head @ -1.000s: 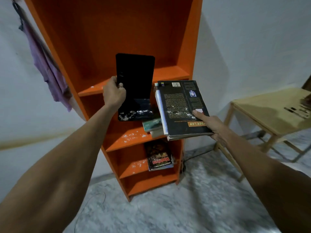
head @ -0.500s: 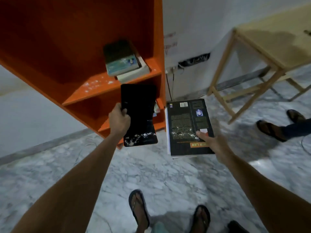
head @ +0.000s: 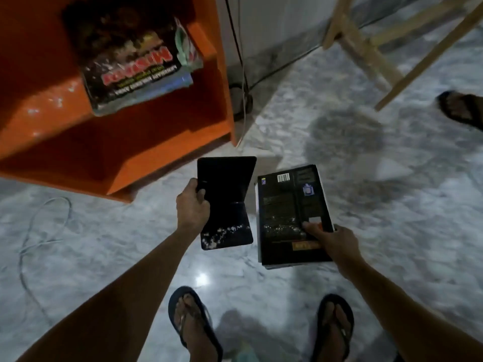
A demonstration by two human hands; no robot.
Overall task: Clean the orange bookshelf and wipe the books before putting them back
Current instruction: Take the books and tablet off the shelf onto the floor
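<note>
Grey marbled floor (head: 379,194) fills most of the view, with a bright glint of light between the two forearms. Over it, the left hand (head: 192,207) holds a thin black book (head: 224,202) by its left edge, fingers curled round the back and thumb clamped on the front. Its cover is creased across the middle and speckled white along the lower end. Just beside it, not touching, the right hand (head: 332,244) grips a larger black book (head: 290,212) at its near right corner, thumb pressed on the cover and fingers tucked underneath. That book lies back cover up, with a barcode at the far end and an orange strip close to the thumb; pale page edges show below it. Whether either book touches the floor cannot be told.

Beyond the hands stands the orange bookshelf (head: 222,82), its lower shelves dusted with white flecks. On one shelf a dark book with red lettering (head: 130,66) lies flat on other volumes, overhanging the shelf's front edge. A dark cable (head: 239,48) runs down the wall beside the bookshelf. Wooden legs (head: 366,48) stand at upper right, another person's sandalled foot (head: 460,108) near them. A pale cord (head: 34,231) loops on the floor at left, and the person's own feet in dark flip-flops (head: 194,325) are planted at the bottom.
</note>
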